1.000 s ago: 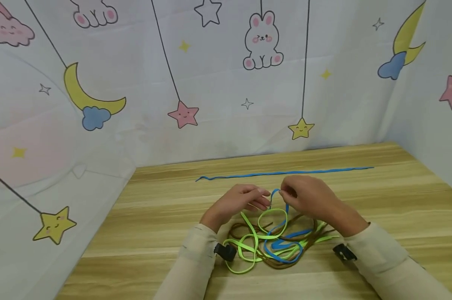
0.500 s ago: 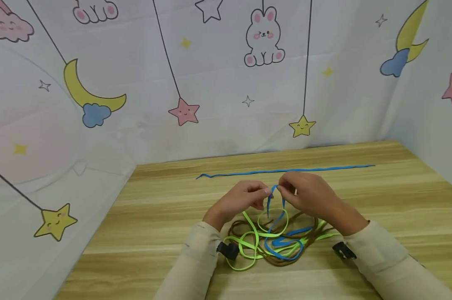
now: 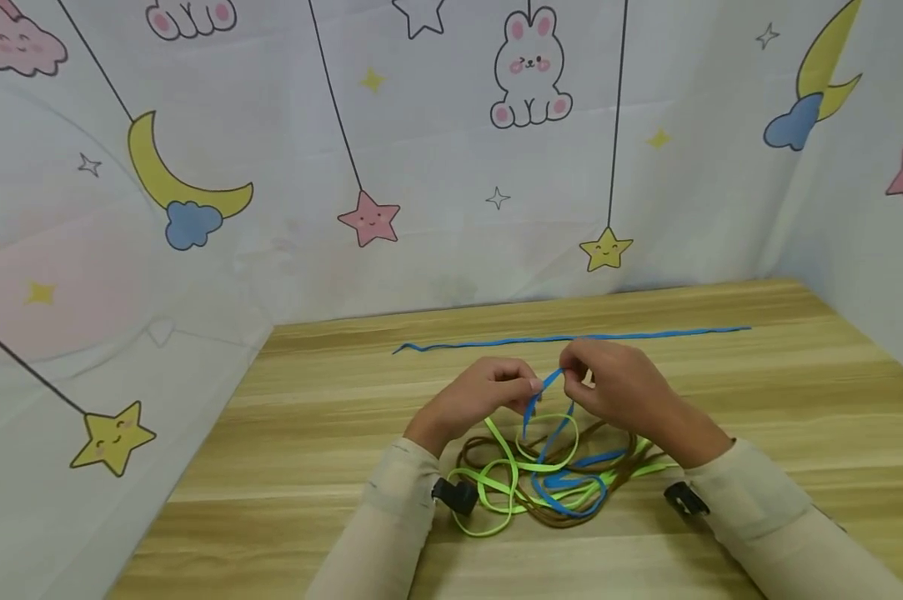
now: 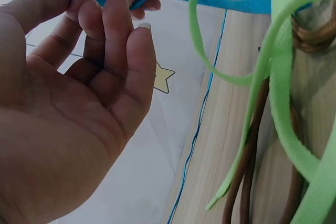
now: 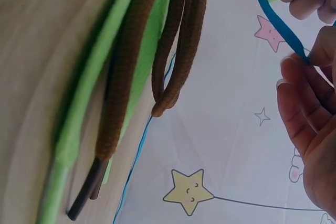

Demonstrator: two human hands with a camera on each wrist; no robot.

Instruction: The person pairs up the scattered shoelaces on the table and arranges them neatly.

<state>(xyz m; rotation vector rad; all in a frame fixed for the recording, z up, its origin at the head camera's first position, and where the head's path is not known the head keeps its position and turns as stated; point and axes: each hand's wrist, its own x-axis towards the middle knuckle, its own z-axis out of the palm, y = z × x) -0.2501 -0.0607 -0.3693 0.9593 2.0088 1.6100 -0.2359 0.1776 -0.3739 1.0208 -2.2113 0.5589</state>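
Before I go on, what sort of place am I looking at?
Probably a small screened-off work booth: a wood-grain table bearing a loose heap of laces, with a white, cloth-like backdrop on three sides, decorated with cartoon prints. What lies beyond isn't shown.

On the worktop (image 3: pixel 271 467), a far lace (image 3: pixel 496 342) runs along the back edge, near it, reaching neither back corner and ending nearer the right one. Before it, well apart from the left and right edges, lies the tangle (image 3: pixel 513 483), between the two sleeves (image 3: pixel 379 517). Its loops spread left to the left wrist; its loose ends point right, to the right wrist. Above the tangle's rear part, the left hand (image 3: pixel 481 396) and right hand (image 3: pixel 619 387) face each other, a held lace (image 3: pixel 549 382) spanning between them and leading from the right hand down into the tangle. The cloth (image 3: pixel 451 167) rises behind the back edge and beyond the left edge.
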